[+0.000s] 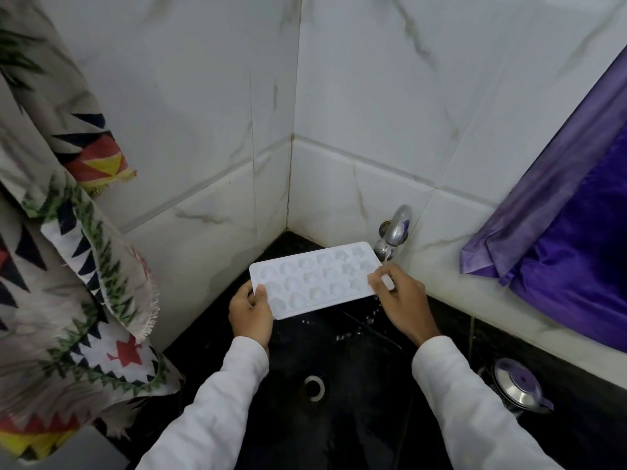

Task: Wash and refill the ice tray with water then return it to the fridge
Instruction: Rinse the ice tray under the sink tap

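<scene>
We held the ice tray (315,279) over the black sink (342,418) at mid-frame, its long axis running left to right, our left hand (249,315) pinching the left end thumb-on-top, our right hand (400,300) curled round the right end, nearest the tap (395,228).

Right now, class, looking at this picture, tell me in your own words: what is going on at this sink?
A person in white sleeves holds a white ice tray, moulds facing up, over a black sink. The left hand grips its near left corner. The right hand grips its right end just below the chrome tap. Water runs from the tap and drips off the tray's edge into the sink. Whether this is rinsing or filling cannot be told.
</scene>
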Demonstrator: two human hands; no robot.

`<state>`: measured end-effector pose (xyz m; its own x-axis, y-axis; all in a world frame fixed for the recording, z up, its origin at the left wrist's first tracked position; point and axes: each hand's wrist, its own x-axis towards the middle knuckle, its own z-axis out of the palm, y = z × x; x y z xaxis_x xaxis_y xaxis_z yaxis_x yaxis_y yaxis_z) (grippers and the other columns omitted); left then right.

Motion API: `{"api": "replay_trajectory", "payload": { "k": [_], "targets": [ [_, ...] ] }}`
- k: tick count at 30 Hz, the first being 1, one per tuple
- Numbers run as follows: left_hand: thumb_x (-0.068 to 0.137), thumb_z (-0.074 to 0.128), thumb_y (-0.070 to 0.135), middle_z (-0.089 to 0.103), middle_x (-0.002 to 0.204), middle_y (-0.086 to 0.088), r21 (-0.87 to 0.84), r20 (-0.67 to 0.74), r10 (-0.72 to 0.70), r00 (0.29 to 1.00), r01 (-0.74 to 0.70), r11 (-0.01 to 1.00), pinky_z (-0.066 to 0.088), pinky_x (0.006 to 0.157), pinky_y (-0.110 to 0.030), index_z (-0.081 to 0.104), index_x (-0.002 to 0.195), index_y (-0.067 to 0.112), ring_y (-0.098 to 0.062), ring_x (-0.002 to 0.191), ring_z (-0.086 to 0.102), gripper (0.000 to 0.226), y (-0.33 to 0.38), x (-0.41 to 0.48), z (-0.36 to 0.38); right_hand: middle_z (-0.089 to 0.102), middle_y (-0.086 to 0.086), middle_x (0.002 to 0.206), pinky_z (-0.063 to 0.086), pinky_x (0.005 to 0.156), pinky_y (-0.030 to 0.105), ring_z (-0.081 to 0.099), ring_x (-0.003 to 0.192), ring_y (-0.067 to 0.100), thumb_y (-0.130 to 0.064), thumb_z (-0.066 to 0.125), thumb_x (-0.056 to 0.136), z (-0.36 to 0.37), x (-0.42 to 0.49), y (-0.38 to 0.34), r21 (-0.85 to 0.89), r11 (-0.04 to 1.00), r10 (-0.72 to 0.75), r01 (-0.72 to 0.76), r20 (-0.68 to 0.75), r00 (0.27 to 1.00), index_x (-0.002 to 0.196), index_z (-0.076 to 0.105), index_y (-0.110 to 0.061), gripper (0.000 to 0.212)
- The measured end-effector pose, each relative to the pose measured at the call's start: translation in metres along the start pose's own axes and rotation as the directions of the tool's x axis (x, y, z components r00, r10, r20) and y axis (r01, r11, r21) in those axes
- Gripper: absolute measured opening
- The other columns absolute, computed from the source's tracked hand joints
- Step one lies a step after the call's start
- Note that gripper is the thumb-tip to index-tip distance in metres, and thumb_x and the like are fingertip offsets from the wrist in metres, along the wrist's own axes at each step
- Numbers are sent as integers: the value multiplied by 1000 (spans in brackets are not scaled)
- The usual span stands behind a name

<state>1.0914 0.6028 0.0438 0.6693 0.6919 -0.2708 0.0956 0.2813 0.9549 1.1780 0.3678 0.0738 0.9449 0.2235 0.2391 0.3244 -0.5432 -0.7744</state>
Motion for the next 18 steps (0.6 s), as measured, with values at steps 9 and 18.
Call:
{"api": "replay_trajectory", "payload": {
  "k": [9,18],
  "targets": [
    [101,50,14,76,103,-8,-2,32,-26,999,26,1000,56,96,-52,69,117,12,-28,100,72,25,-1,8,-6,61,-4,118,49,92,27,60,105,15,-43,77,82,-10,0,25,-305,925,-168,227,209,963,112,71,-21,38],
    [102,50,14,76,99,-4,-25,48,0,999,1,1000,55,97,-52,67,124,11,-27,100,72,28,-5,8,3,55,1,127,54,86,39,62,89,20,-36,67,92,-5,-7,24,-368,917,-101,152,156,983,122,65,-22,32]
  ]
}}
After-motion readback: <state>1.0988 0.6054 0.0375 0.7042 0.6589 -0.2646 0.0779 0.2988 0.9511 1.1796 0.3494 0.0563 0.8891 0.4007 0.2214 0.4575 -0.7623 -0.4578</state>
